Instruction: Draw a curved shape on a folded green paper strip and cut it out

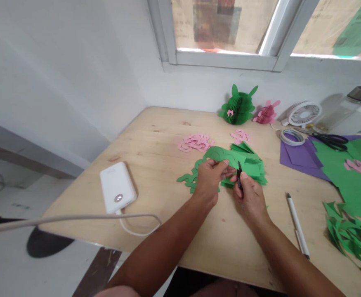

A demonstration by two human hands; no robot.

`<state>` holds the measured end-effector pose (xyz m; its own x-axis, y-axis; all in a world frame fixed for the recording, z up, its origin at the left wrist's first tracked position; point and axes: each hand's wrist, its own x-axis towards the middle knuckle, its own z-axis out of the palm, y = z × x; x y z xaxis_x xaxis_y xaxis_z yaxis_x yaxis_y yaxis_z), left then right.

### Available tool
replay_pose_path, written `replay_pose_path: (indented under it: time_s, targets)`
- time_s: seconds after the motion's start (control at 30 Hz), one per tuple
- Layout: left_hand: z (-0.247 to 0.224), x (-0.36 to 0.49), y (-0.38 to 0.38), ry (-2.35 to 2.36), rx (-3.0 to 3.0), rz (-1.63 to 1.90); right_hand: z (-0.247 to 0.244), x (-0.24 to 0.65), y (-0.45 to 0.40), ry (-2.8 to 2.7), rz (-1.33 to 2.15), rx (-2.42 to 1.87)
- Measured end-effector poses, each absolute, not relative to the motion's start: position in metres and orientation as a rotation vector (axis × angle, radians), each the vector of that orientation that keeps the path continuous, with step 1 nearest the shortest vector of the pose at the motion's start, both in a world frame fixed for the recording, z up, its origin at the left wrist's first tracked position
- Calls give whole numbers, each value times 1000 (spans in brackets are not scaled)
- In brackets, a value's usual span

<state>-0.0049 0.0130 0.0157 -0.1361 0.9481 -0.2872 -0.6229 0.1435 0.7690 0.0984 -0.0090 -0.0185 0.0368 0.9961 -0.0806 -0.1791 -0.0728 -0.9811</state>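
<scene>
My left hand (209,177) pinches the lower edge of a green paper piece (219,154) with curved outlines on it. In my right hand (250,194) is a pair of small dark scissors (239,175), blades pointing up beside the paper's edge. Folded green paper (250,167) lies stacked just behind and right of the hands. Cut curvy green shapes (190,180) lie left of my left hand, partly hidden by it. Farther back are a pile of pink cut shapes (195,142) and a smaller pink group (240,136).
A white power bank (117,187) with a cable lies left. At the back stand green (238,108) and pink (266,113) paper figures, a fan (304,114) and a bottle (343,109). Rightward lie tape (292,137), black scissors (330,141), a pen (298,227) and green scraps (352,237).
</scene>
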Motion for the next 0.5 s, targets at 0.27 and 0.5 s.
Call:
replay_pose_path:
  time_s: [0.27, 0.5]
  targets:
    - [15, -6, 14, 969, 460, 1431, -19, 98, -9, -1022, 1298, -1168]
    - [15, -7, 15, 997, 479, 1457, -19, 98, -9, -1032, 1316, -1180]
